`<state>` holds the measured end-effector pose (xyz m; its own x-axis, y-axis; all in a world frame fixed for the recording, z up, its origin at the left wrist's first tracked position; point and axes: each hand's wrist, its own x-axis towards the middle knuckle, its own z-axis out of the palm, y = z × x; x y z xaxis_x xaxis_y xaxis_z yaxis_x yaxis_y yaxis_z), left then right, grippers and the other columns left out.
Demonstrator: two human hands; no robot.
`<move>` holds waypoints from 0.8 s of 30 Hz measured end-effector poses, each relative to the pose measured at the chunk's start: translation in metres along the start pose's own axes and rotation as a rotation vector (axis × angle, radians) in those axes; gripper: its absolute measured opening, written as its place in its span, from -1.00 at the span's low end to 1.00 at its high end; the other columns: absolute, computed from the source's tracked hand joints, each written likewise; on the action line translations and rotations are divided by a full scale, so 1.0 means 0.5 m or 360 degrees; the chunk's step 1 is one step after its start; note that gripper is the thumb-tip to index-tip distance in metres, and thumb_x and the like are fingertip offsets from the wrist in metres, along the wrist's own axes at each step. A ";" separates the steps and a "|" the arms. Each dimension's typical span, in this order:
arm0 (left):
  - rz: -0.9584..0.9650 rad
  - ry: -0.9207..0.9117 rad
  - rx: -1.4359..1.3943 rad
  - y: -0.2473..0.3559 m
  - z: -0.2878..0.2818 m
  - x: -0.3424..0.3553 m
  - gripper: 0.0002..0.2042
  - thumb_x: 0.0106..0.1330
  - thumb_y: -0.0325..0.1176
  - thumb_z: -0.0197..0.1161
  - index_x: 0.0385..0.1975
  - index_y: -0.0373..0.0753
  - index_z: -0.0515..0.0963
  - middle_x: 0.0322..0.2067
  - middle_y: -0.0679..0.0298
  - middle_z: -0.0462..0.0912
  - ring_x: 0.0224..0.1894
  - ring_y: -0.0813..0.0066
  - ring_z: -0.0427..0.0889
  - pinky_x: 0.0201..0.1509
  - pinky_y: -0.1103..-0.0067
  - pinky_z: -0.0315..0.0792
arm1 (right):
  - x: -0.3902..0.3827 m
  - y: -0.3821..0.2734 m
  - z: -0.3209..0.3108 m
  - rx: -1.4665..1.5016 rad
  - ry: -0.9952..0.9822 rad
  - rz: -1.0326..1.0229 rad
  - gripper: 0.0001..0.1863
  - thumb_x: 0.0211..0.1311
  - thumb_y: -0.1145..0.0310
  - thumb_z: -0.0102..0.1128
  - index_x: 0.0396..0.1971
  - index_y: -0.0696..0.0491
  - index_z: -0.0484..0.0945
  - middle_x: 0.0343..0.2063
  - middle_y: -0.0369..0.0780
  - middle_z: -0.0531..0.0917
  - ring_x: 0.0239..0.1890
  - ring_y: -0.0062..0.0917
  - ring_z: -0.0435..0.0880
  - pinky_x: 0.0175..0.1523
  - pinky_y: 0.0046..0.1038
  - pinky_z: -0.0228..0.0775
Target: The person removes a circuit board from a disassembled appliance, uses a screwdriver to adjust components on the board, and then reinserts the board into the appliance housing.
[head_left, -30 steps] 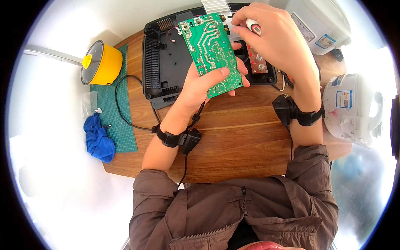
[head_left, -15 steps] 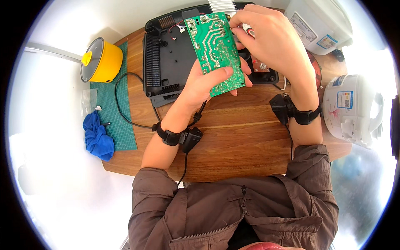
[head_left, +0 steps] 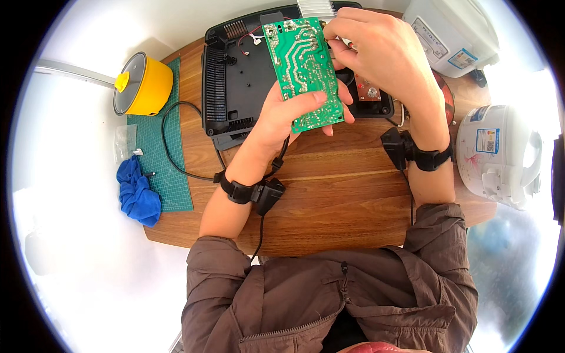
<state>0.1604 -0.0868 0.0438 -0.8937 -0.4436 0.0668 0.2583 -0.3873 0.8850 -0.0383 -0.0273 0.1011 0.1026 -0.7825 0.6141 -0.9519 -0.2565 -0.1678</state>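
Note:
My left hand [head_left: 288, 112] grips a green circuit board [head_left: 306, 70] by its lower end. The thumb lies across the soldered face, and the other fingers wrap behind. A white ribbed piece [head_left: 316, 9] sticks up past the board's top edge. My right hand [head_left: 376, 50] is closed at the board's upper right edge. Between its fingers a sliver of a small pale thing [head_left: 351, 45] shows, mostly hidden. Beneath the board lies an open black plastic housing [head_left: 247, 88], with thin wires and a white connector [head_left: 255, 40] inside. A reddish-brown small board [head_left: 369, 91] sits at its right end.
Left on the wooden table [head_left: 329, 200] are a yellow pot [head_left: 154, 87], a green cutting mat [head_left: 170, 176] and a blue cloth [head_left: 138, 191]. A black cable [head_left: 170, 156] loops beside the housing. A white rice cooker [head_left: 494, 153] and a pale container [head_left: 450, 35] stand at right.
The circuit board and my left hand have shifted slightly. My right fingers have turned a little, and the white-and-red end between them, plain earlier, is now mostly covered.

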 end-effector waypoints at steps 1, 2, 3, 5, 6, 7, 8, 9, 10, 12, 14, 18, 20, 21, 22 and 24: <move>-0.0007 -0.0010 -0.0028 0.000 -0.001 0.000 -0.48 0.41 -0.33 0.21 0.33 -0.38 0.37 -0.11 -0.02 0.72 -0.15 0.12 0.81 -0.37 0.49 0.66 | 0.000 0.001 -0.001 0.0005 -0.0012 -0.0002 -0.95 0.24 0.39 0.29 -0.34 0.01 0.67 -0.40 -0.29 0.66 -0.39 -0.27 0.68 -0.27 -0.29 0.56; -0.0006 -0.0018 -0.0028 0.001 -0.002 0.001 -0.47 0.41 -0.33 0.20 0.35 -0.38 0.36 -0.11 -0.02 0.72 -0.16 0.12 0.81 -0.37 0.49 0.66 | 0.000 0.001 -0.003 0.0027 -0.0018 0.0012 -0.94 0.24 0.39 0.29 -0.33 0.02 0.67 -0.39 -0.28 0.66 -0.39 -0.27 0.68 -0.26 -0.29 0.57; -0.0004 -0.0026 -0.0029 0.002 -0.003 0.001 -0.46 0.42 -0.33 0.20 0.37 -0.39 0.35 -0.11 -0.02 0.72 -0.16 0.12 0.81 -0.37 0.49 0.66 | -0.001 -0.001 -0.004 0.0049 -0.0024 0.0026 -0.94 0.25 0.39 0.29 -0.32 0.02 0.67 -0.39 -0.27 0.67 -0.38 -0.26 0.68 -0.25 -0.29 0.57; -0.0005 -0.0031 -0.0033 0.002 -0.003 0.001 -0.44 0.42 -0.33 0.20 0.39 -0.39 0.33 -0.11 -0.02 0.72 -0.16 0.12 0.81 -0.37 0.50 0.66 | 0.000 -0.003 -0.008 0.0119 -0.0049 0.0059 -0.94 0.26 0.40 0.29 -0.31 0.04 0.68 -0.38 -0.25 0.67 -0.38 -0.24 0.69 -0.25 -0.29 0.57; -0.0008 -0.0031 -0.0036 0.001 -0.003 0.002 -0.43 0.42 -0.33 0.20 0.39 -0.39 0.33 -0.11 -0.02 0.72 -0.16 0.12 0.81 -0.37 0.50 0.66 | 0.000 -0.004 -0.010 0.0166 -0.0066 0.0081 -0.93 0.27 0.41 0.29 -0.31 0.05 0.68 -0.38 -0.24 0.67 -0.38 -0.23 0.69 -0.24 -0.29 0.57; -0.0011 -0.0030 -0.0040 0.001 -0.003 0.002 -0.43 0.42 -0.32 0.20 0.40 -0.39 0.33 -0.11 -0.01 0.72 -0.16 0.12 0.81 -0.37 0.50 0.66 | 0.000 -0.004 -0.011 0.0213 -0.0083 0.0103 -0.93 0.27 0.42 0.29 -0.30 0.06 0.68 -0.38 -0.22 0.68 -0.37 -0.22 0.69 -0.24 -0.29 0.57; -0.0008 -0.0027 -0.0034 0.001 -0.003 0.002 -0.43 0.42 -0.32 0.20 0.40 -0.39 0.32 -0.11 -0.01 0.72 -0.16 0.12 0.81 -0.37 0.50 0.66 | 0.000 -0.005 -0.011 0.0208 -0.0080 0.0098 -0.93 0.27 0.42 0.29 -0.30 0.07 0.68 -0.38 -0.22 0.68 -0.37 -0.22 0.69 -0.24 -0.29 0.56; -0.0006 -0.0024 -0.0027 0.002 -0.002 0.001 -0.42 0.42 -0.32 0.20 0.40 -0.39 0.32 -0.11 -0.01 0.72 -0.16 0.13 0.81 -0.37 0.49 0.66 | 0.001 -0.005 -0.010 0.0203 -0.0076 0.0095 -0.93 0.26 0.43 0.30 -0.30 0.07 0.67 -0.38 -0.21 0.68 -0.37 -0.22 0.69 -0.23 -0.29 0.56; -0.0003 -0.0020 -0.0020 0.003 -0.002 0.001 -0.42 0.42 -0.32 0.20 0.41 -0.39 0.32 -0.11 -0.01 0.72 -0.16 0.13 0.81 -0.37 0.49 0.66 | 0.001 -0.005 -0.010 0.0199 -0.0073 0.0091 -0.93 0.26 0.43 0.30 -0.29 0.08 0.67 -0.38 -0.20 0.68 -0.37 -0.21 0.69 -0.23 -0.28 0.56; -0.0007 -0.0025 0.0006 0.004 -0.001 0.001 -0.42 0.42 -0.31 0.21 0.40 -0.39 0.32 -0.11 0.00 0.73 -0.15 0.13 0.81 -0.37 0.49 0.67 | 0.001 -0.003 -0.010 0.0195 -0.0064 0.0083 -0.93 0.26 0.43 0.31 -0.29 0.08 0.67 -0.39 -0.20 0.68 -0.38 -0.23 0.69 -0.24 -0.29 0.55; -0.0016 -0.0030 0.0024 0.004 -0.001 0.001 -0.44 0.42 -0.31 0.23 0.38 -0.38 0.34 -0.11 0.00 0.73 -0.15 0.13 0.81 -0.36 0.49 0.67 | 0.000 -0.002 -0.012 0.0205 -0.0064 0.0088 -0.93 0.25 0.43 0.32 -0.30 0.08 0.67 -0.39 -0.21 0.67 -0.39 -0.24 0.69 -0.24 -0.30 0.55; -0.0044 -0.0033 0.0031 0.002 0.000 -0.001 -0.47 0.42 -0.29 0.26 0.34 -0.33 0.37 -0.10 0.00 0.74 -0.15 0.13 0.82 -0.36 0.48 0.68 | 0.000 -0.002 -0.013 0.0271 -0.0098 0.0129 -0.92 0.17 0.45 0.34 -0.34 0.08 0.63 -0.41 -0.21 0.66 -0.41 -0.26 0.67 -0.27 -0.33 0.53; -0.0056 -0.0036 0.0026 0.002 0.000 -0.002 -0.49 0.42 -0.29 0.27 0.32 -0.32 0.39 -0.10 0.00 0.74 -0.15 0.13 0.82 -0.35 0.48 0.68 | 0.000 -0.001 -0.014 0.0265 -0.0096 0.0109 -0.89 0.11 0.47 0.35 -0.36 0.08 0.61 -0.42 -0.22 0.64 -0.42 -0.26 0.66 -0.28 -0.33 0.52; -0.0060 -0.0039 0.0024 0.003 -0.001 -0.002 -0.50 0.42 -0.29 0.27 0.31 -0.31 0.39 -0.09 0.00 0.74 -0.15 0.13 0.82 -0.35 0.48 0.68 | 0.001 0.000 -0.013 0.0241 -0.0082 0.0076 -0.88 0.08 0.47 0.36 -0.37 0.08 0.60 -0.43 -0.21 0.64 -0.43 -0.26 0.65 -0.28 -0.33 0.52; -0.0065 -0.0041 0.0022 0.003 -0.001 -0.002 -0.50 0.42 -0.29 0.27 0.31 -0.31 0.39 -0.09 0.00 0.74 -0.15 0.13 0.82 -0.35 0.47 0.69 | 0.001 0.001 -0.012 0.0217 -0.0068 0.0043 -0.86 0.05 0.48 0.36 -0.38 0.08 0.58 -0.43 -0.21 0.63 -0.43 -0.27 0.64 -0.29 -0.33 0.52; -0.0068 -0.0040 0.0017 -0.001 -0.004 -0.002 -0.50 0.42 -0.29 0.27 0.30 -0.31 0.39 -0.09 -0.01 0.74 -0.16 0.12 0.82 -0.35 0.47 0.69 | 0.001 0.001 -0.011 0.0206 -0.0068 0.0040 -0.86 0.04 0.48 0.36 -0.38 0.08 0.58 -0.44 -0.21 0.63 -0.43 -0.27 0.64 -0.29 -0.33 0.51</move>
<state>0.1618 -0.0879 0.0425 -0.9128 -0.4064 0.0400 0.2158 -0.3968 0.8922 -0.0403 -0.0245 0.1057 0.0939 -0.8125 0.5753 -0.9093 -0.3053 -0.2828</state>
